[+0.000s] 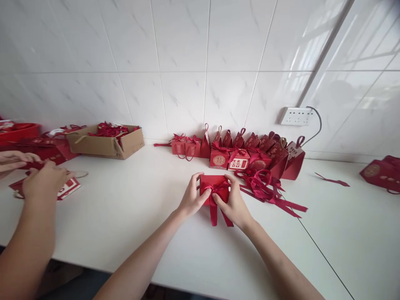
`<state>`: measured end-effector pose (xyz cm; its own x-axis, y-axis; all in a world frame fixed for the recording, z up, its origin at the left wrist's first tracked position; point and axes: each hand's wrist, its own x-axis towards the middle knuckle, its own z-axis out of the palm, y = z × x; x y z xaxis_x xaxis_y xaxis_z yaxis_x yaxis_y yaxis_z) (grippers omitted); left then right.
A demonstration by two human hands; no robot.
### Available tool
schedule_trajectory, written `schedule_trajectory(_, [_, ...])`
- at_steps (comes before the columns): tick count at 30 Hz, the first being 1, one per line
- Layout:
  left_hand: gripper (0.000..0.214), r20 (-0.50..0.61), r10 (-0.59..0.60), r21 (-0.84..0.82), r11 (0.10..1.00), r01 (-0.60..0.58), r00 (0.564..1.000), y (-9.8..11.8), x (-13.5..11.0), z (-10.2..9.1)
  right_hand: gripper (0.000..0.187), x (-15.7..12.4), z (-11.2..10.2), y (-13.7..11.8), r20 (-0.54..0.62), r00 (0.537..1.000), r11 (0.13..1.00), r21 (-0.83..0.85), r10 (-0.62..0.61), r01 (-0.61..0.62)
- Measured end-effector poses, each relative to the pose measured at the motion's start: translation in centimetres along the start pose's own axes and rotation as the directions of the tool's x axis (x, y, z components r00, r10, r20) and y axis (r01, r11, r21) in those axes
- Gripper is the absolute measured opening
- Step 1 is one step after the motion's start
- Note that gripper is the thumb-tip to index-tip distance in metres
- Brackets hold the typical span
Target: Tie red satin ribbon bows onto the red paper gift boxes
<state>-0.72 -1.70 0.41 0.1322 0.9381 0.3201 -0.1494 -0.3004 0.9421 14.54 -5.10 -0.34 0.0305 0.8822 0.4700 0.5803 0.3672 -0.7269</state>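
A small red gift box [214, 182] sits on the white table [131, 216] in front of me, with a dark red ribbon bow [218, 192] on its near side and two tails hanging toward me. My left hand [193, 196] grips the box's left side and pinches the bow's left loop. My right hand [233, 201] holds the right side, its fingers closed on the right loop. Just right of the box lies a heap of loose red ribbons [265, 187].
A row of finished red boxes and bags [243, 152] lines the tiled wall. A cardboard box [106, 141] with red ribbons stands at the back left. Another person's hands [37, 177] handle red bags at the far left. A wall socket [295, 116] and more red bags [381, 173] are on the right.
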Motion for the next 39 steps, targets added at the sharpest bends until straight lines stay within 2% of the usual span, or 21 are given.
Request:
schedule_trajectory(3, [0.046, -0.036, 0.129, 0.137, 0.983, -0.123, 0.991, -0.7, 0.1, -0.3, 0.058, 0.1, 0.0, 0.0, -0.02, 1.0, 1.0, 0.016, -0.012, 0.012])
schedule_trajectory(5, [0.036, 0.018, 0.21, 0.242, 0.948, -0.209, 0.977, -1.0, 0.2, -0.5, 0.058, 0.1, 0.1, 0.1, -0.022, 1.0, 1.0, 0.024, 0.003, -0.003])
schedule_trajectory(7, [0.025, 0.058, 0.245, 0.302, 0.919, -0.251, 0.968, -1.2, 0.2, -0.5, 0.058, 0.1, 0.2, 0.2, -0.026, 1.0, 0.999, 0.035, 0.015, -0.014])
schedule_trajectory(9, [0.016, 0.041, 0.271, 0.346, 0.899, -0.268, 0.962, -1.2, 0.2, -0.3, 0.057, 0.1, 0.2, 0.2, -0.029, 0.999, 0.997, 0.074, 0.027, -0.025])
schedule_trajectory(14, [0.012, 0.047, 0.355, 0.439, 0.832, -0.339, 0.934, -1.1, 0.0, 0.3, 0.031, 0.2, 0.0, -0.1, -0.062, 0.991, 0.953, 0.286, 0.12, -0.098])
schedule_trajectory(19, [0.01, 0.043, 0.354, 0.439, 0.833, -0.336, 0.934, -1.1, -0.1, 0.3, 0.031, 0.3, -0.1, -0.5, -0.08, 0.973, 0.881, 0.446, 0.218, -0.161])
schedule_trajectory(24, [0.01, 0.001, 0.329, 0.409, 0.861, -0.301, 0.944, -1.2, 0.0, 0.3, 0.034, 0.5, -0.1, 0.0, -0.075, 0.981, 0.926, 0.35, 0.177, -0.14])
schedule_trajectory(26, [0.01, -0.004, 0.329, 0.417, 0.859, -0.298, 0.944, -1.2, 0.1, 0.3, 0.035, 0.7, -0.3, 0.2, -0.068, 0.977, 0.911, 0.379, 0.201, -0.161])
schedule_trajectory(34, [0.008, -0.004, 0.355, 0.455, 0.833, -0.314, 0.935, -1.5, 0.1, 0.2, 0.041, 1.1, -1.1, 0.2, 0.039, 0.955, 0.76, 0.597, 0.293, -0.258])
schedule_trajectory(39, [0.008, -0.006, 0.36, 0.46, 0.83, -0.317, 0.933, -1.7, 0.3, 0.2, 0.043, 1.3, -1.3, 0.6, 0.122, 0.947, 0.655, 0.695, 0.297, -0.295])
